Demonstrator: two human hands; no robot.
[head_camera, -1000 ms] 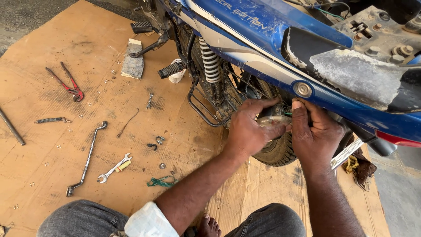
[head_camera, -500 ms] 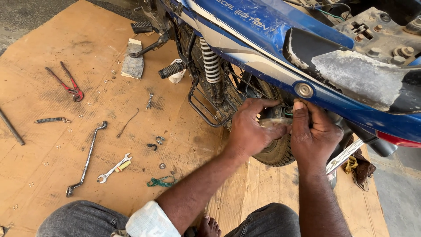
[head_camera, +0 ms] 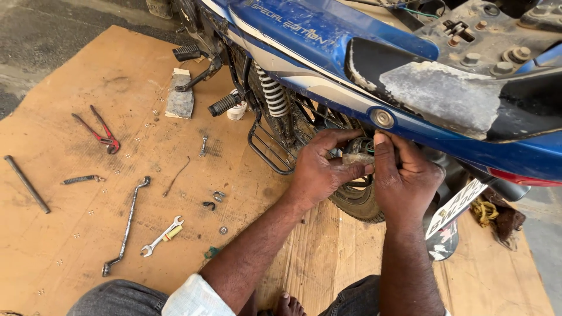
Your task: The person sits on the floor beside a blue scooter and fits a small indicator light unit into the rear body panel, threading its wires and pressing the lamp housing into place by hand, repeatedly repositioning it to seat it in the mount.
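The work area was a sheet of brown plywood [head_camera: 88,234] laid over grey ground, with a blue motorcycle [head_camera: 328,41] across the top of the frame.

Head view: compared with the frames a second and half a second earlier, both hands had barely shifted; they remained together at the lower centre of the bike, under the blue panel beside the rear tyre [head_camera: 357,202]. The work there appeared unfinished. The left hand [head_camera: 319,169] was closed around a small pale, dirty fitting [head_camera: 357,158]; the right hand [head_camera: 407,178] pressed on it from the other side, thumb on top.

At left lay bare-metal tools: a long offset wrench [head_camera: 126,225], a small spanner [head_camera: 162,236] and red-handled pliers [head_camera: 99,131]. A chromed coil spring [head_camera: 272,93] stood upper centre.
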